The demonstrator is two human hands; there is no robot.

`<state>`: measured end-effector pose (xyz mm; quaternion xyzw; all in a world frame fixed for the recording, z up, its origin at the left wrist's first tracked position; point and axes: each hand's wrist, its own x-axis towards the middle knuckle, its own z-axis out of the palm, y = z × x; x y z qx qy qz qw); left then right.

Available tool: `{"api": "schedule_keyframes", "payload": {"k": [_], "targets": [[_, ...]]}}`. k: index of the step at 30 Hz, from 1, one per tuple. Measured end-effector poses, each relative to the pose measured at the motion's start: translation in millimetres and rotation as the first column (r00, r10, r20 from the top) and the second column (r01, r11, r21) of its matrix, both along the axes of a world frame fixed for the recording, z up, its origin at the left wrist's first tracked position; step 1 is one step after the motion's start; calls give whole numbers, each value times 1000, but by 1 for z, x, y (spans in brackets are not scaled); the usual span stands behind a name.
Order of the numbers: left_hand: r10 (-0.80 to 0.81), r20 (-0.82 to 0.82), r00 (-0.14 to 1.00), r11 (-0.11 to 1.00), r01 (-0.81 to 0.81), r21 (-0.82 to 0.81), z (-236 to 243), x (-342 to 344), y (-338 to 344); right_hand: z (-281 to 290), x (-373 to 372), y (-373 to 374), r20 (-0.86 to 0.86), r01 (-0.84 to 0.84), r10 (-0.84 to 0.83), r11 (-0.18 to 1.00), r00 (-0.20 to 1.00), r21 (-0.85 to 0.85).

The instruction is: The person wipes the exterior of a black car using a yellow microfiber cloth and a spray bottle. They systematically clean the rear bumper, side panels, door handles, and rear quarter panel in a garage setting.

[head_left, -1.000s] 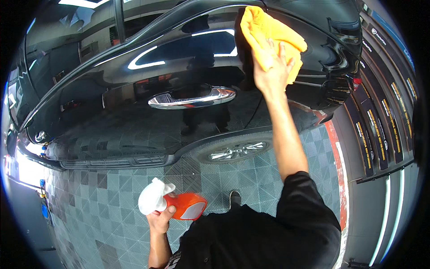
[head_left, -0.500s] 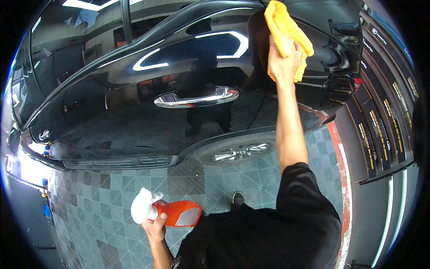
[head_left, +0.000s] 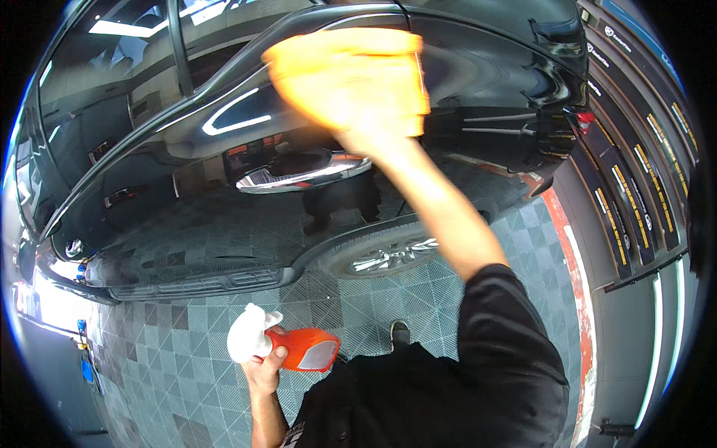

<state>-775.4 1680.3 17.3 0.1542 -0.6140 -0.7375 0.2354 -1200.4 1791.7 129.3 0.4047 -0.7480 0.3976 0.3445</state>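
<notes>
My right hand (head_left: 366, 131), blurred by motion, presses a yellow cloth (head_left: 347, 75) against the glossy black car door (head_left: 172, 209), just above its chrome handle (head_left: 276, 181); the fingers are mostly behind the cloth. Low in the picture, my left hand (head_left: 265, 367) grips a red spray bottle (head_left: 305, 349) with a white trigger head, its thumb across the bottle's neck. The bottle is held over the floor, apart from the car.
A car wheel (head_left: 381, 257) and side step (head_left: 202, 284) sit above a grey tiled floor (head_left: 164, 351). A red-and-white edge (head_left: 560, 231) runs along the right, beside dark display panels (head_left: 627, 209). Bright light comes from the far left.
My right hand has swept left with the cloth, from the rear part of the bodywork to above the handle. My left hand still holds the bottle, shifted only slightly.
</notes>
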Motion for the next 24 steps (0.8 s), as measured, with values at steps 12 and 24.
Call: {"api": "schedule_keyframes", "payload": {"k": [12, 24], "targets": [[259, 39, 965, 966, -258, -37, -8, 57, 10, 0, 73, -132, -12, -253, 253, 967, 967, -35], [188, 50, 981, 979, -182, -95, -3, 14, 71, 46, 42, -20, -293, -23, 127, 941, 948, 336]]}}
